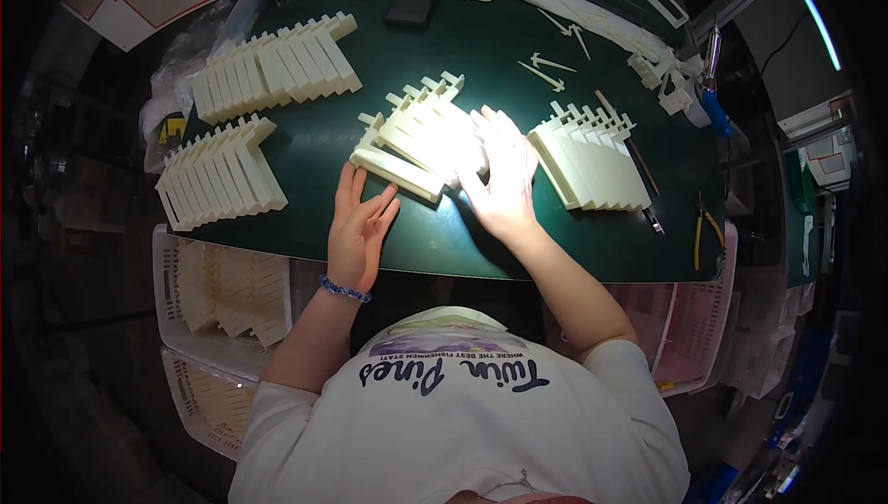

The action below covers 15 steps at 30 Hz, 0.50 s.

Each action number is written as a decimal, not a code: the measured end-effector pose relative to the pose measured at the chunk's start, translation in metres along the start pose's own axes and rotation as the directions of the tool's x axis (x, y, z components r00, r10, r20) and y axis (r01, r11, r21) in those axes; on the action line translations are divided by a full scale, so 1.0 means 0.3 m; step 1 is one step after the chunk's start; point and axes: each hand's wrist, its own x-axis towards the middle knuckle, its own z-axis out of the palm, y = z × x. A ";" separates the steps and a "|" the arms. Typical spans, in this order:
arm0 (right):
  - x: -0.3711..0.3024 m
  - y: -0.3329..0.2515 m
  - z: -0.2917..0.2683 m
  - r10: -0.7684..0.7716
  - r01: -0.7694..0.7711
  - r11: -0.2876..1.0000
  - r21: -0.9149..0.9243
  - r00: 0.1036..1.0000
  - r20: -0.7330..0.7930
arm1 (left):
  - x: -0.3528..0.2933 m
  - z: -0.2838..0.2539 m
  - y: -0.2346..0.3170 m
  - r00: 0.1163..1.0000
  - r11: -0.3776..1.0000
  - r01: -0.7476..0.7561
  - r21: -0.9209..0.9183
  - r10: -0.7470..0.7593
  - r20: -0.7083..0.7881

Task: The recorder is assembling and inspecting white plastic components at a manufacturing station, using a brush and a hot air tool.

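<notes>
A row of cream-white moulded plastic parts [421,129] with small prongs at the far ends lies in the middle of the table, washed out by bright light on its right side. One part [400,175] sits nearest me, angled a little apart from the rest. My left hand [359,225] has its fingers stretched out, their tips touching that part's left end and near side. My right hand [504,176] lies flat along the row's right end, thumb spread toward the near corner. Glare hides exactly where its fingers meet the parts.
Similar rows stand at the far left [277,67], near left [222,176] and right [592,157]. Thin plastic sprues [553,65], a black phone [413,0], yellow-handled pliers [709,231] and a blue-handled tool [712,102] lie about. White baskets [166,291] stand below the table's left edge.
</notes>
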 end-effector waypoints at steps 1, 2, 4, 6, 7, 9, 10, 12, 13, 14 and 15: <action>0.007 0.035 0.020 0.038 -0.046 0.991 0.126 0.997 0.068 | 0.016 0.016 0.009 1.000 1.000 0.018 -0.002 -0.018 0.002; 0.004 0.049 0.039 0.042 -0.049 0.991 0.123 0.997 0.063 | 0.036 0.020 0.012 1.000 1.000 0.020 0.000 -0.020 0.008; 0.003 0.058 0.065 -0.020 0.015 0.993 0.115 0.999 0.044 | 0.080 0.032 0.015 0.999 0.998 0.041 0.050 -0.042 0.027; 0.029 0.041 0.069 0.019 -0.021 0.999 0.042 0.998 0.052 | 0.128 0.044 0.013 0.998 0.998 0.048 0.052 -0.050 0.025; 0.046 0.051 0.080 0.006 -0.007 0.999 0.031 1.000 0.031 | 0.154 0.054 0.017 0.998 0.998 0.040 0.057 -0.043 0.049; 0.077 0.071 0.107 0.006 -0.006 1.000 -0.022 1.000 0.004 | 0.208 0.062 0.005 0.997 0.998 0.042 0.042 -0.044 0.057; 0.083 0.070 0.106 0.027 -0.026 1.000 -0.013 0.999 0.036 | 0.221 0.066 0.002 0.998 0.999 0.052 0.016 -0.051 -0.021; 0.096 0.034 0.020 -0.012 0.014 1.000 -0.024 0.993 0.114 | 0.208 0.065 -0.034 0.974 0.981 -0.141 0.137 0.162 -0.157; 0.093 0.033 -0.061 -0.048 0.045 0.999 0.027 0.994 0.099 | 0.190 0.061 -0.073 0.967 0.957 -0.221 0.189 0.241 -0.085; 0.083 0.040 -0.145 -0.076 0.076 0.997 0.005 0.997 0.013 | 0.162 0.054 -0.100 0.948 0.923 -0.307 0.234 0.318 -0.010; 0.067 0.075 -0.208 -0.040 0.038 0.998 -0.045 0.998 -0.045 | 0.115 0.088 -0.118 0.973 0.956 -0.223 0.189 0.206 0.109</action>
